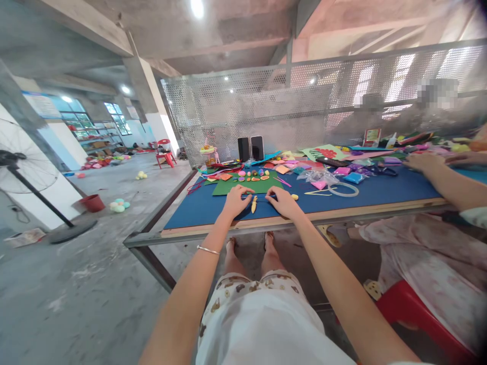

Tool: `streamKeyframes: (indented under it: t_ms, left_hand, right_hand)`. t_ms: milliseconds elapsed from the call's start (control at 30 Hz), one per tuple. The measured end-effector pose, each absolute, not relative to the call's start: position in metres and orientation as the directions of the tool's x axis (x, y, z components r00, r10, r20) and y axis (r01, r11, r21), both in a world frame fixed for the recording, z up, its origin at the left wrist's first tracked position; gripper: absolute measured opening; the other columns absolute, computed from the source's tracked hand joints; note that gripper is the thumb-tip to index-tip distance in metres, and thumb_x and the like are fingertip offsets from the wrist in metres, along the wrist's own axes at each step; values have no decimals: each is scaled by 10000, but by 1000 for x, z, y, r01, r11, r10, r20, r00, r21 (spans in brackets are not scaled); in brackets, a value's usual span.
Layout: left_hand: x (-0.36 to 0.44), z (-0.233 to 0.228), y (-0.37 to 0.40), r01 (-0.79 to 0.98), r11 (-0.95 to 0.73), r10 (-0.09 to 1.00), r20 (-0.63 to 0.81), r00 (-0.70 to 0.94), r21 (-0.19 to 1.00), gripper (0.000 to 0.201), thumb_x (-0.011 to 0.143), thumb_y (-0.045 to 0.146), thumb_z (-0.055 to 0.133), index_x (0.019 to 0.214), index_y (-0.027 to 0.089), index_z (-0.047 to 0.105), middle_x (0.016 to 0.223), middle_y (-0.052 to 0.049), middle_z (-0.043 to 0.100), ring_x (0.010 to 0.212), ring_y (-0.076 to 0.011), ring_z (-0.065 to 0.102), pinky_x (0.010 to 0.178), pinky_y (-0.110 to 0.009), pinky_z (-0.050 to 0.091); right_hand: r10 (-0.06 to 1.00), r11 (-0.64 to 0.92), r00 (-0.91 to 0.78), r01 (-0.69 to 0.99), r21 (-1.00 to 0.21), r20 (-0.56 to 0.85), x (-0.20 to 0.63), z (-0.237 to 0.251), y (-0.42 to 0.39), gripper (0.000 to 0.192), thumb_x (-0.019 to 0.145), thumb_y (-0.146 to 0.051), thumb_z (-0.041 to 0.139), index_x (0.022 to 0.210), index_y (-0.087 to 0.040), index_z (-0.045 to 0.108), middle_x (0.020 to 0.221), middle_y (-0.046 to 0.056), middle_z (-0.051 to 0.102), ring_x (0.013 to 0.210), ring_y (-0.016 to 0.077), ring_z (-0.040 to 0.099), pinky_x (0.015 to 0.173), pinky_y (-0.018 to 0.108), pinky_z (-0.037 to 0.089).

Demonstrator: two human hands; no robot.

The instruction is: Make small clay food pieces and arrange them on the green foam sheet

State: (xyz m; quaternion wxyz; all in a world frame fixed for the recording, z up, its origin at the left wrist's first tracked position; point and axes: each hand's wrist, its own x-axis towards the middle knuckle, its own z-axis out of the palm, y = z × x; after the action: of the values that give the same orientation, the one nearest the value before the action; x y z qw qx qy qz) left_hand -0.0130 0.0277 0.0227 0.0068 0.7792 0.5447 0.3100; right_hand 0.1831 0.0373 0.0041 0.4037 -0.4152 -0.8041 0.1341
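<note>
At the front of the blue table mat, my left hand and my right hand face each other, fingers curled and tips close together. Between them lies a small yellow modelling-clay piece, long and narrow with a pointed lower end. A thin dark line seems to run between my fingertips; what they pinch is too small to make out. A yellow clay lump lies right of my right hand. Behind my hands is a green sheet bearing several small coloured clay shapes.
Two phones stand upright at the back. Rightward are a clear ring, pink sticks, clay packets and coloured paper. A co-worker's hand rests at the right. A perforated metal screen borders the table.
</note>
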Motion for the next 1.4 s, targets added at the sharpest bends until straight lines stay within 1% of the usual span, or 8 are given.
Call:
streamKeyframes:
  t_ms: [133,367,500,800,900,1000,1133,1400]
  left_hand:
    - [-13,22,25,881,-332,873,464,151,338,139,802,290,591,872,230,695,993,-51,612,1015,-257,495,864,-393,368]
    - [-10,23,22,872,-381,874,428,231,308,105,820,325,604,828,241,667,929,-6,679,995,-225,512,882,-388,309]
    - [-10,24,23,862,-401,868,429,249,311,107,810,333,624,814,242,680,916,-2,694,974,-217,528,891,-386,299]
    - [-10,26,23,833,-415,859,458,227,365,142,820,311,597,805,224,708,868,-22,692,866,-194,581,811,-318,405]
    - [-11,26,23,815,-426,851,480,214,393,166,840,288,558,861,208,702,894,-31,690,840,-180,600,791,-294,436]
    - [-11,25,22,793,-448,842,493,219,413,162,821,280,579,905,200,693,907,-31,687,840,-171,607,788,-277,451]
    - [-10,25,23,770,-477,838,485,252,424,153,778,321,633,841,200,703,863,-22,686,830,-165,611,773,-262,461]
    - [-13,21,34,794,-428,857,472,206,431,177,778,315,591,778,194,719,806,-31,684,784,-173,608,725,-268,464]
  right_hand:
    - [783,611,-320,555,-564,533,183,4,37,52,843,-212,509,798,-187,515,836,50,610,805,192,569,737,298,406]
    - [762,644,-376,533,-549,528,182,4,38,47,830,-204,518,787,-195,503,825,36,605,779,182,559,722,291,400]
    - [750,658,-401,531,-534,526,181,4,38,45,825,-204,518,784,-196,501,819,38,602,771,185,552,713,294,397]
    - [729,682,-427,522,-513,535,181,4,38,32,806,-199,542,801,-201,511,827,33,606,787,189,557,727,296,400]
    - [732,678,-417,520,-519,539,181,4,38,39,801,-193,548,797,-201,509,834,33,611,794,190,562,736,299,402]
    - [736,673,-405,520,-526,543,181,4,38,44,800,-188,548,793,-199,506,825,30,611,787,190,565,729,298,402]
    - [731,680,-409,511,-526,547,181,5,37,46,795,-189,551,791,-203,507,805,21,608,775,187,562,713,290,400]
    - [720,692,-417,488,-531,555,182,5,37,32,799,-192,540,798,-206,512,819,26,616,796,191,568,738,298,409]
